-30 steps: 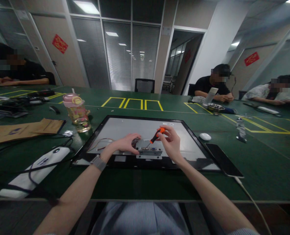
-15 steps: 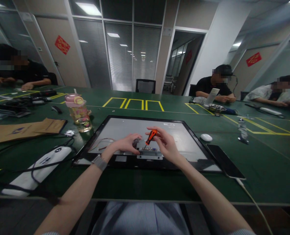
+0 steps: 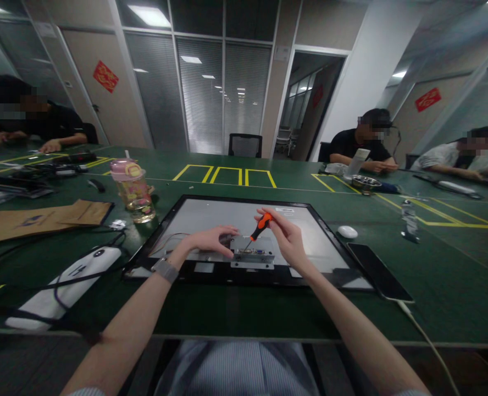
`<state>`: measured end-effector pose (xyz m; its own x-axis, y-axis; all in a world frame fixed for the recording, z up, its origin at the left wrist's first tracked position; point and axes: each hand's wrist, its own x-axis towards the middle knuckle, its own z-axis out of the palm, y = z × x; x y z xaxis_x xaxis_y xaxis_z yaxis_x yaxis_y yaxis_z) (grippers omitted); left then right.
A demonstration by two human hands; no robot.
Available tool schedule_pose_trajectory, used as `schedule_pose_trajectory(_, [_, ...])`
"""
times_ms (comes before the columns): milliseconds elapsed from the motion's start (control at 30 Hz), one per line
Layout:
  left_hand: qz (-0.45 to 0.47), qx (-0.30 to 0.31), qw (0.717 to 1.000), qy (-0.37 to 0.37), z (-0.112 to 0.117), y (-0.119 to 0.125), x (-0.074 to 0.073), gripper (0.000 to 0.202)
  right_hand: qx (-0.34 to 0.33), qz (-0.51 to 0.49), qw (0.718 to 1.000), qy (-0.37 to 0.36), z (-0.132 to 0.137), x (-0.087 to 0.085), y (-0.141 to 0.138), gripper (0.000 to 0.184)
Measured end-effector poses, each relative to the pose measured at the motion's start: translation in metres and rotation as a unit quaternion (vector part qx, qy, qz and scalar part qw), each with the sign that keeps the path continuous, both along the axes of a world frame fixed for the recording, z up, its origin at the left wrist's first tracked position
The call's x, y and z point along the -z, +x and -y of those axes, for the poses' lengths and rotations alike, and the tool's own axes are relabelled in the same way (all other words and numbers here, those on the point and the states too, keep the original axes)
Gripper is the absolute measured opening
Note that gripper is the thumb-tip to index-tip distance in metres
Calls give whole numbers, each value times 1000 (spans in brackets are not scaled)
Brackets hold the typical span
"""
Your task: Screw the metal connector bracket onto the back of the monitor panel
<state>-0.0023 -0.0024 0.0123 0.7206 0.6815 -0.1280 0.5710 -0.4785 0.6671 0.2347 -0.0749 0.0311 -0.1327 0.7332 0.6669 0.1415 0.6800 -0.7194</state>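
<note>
A frame-like display panel with a black border and grey back lies flat on the table. Near its front edge sits a metal bracket with a row of connectors. My right hand is closed around the orange and black handle of a screwdriver. The tool slants down to the left, its tip at the connector row; exact contact is too small to see. At the bracket's left end is my left hand, thumb and fingers spread apart. A thin cable lies by that wrist.
Left of the panel are a pink-lidred drink cup, a brown paper bag and a white power strip with black cables. On the right lie a phone with its cable and a white case. Other people sit across the table.
My right hand and the screwdriver handle have shifted slightly right, so the screwdriver leans more. My left thumb has drawn back a little from the bracket.
</note>
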Motion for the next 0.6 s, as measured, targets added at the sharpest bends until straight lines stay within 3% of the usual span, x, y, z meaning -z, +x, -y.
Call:
schedule_pose_trajectory(67, [4,3,1000,0,-1,-1,-2,72,-1,-36,999,-34,-6,4,4,28])
schedule_pose_trajectory(167, [1,-3,1000,3,-1,-1,0,73,62,-73,995,-36,-14,9,8,20])
schedule_pose_trajectory(233, [-3,-7,1000,4,-3,-1,2,73,67,-91,993,-40,-16,10,8,19])
schedule_pose_trajectory(467, [10,-14,1000,1,-4,-3,6,71,-66,-115,987,-95,-6,4,5,29])
schedule_pose_trajectory(600, [25,-24,999,13,-1,-1,6,68,6,-107,992,-69,-5,4,5,19])
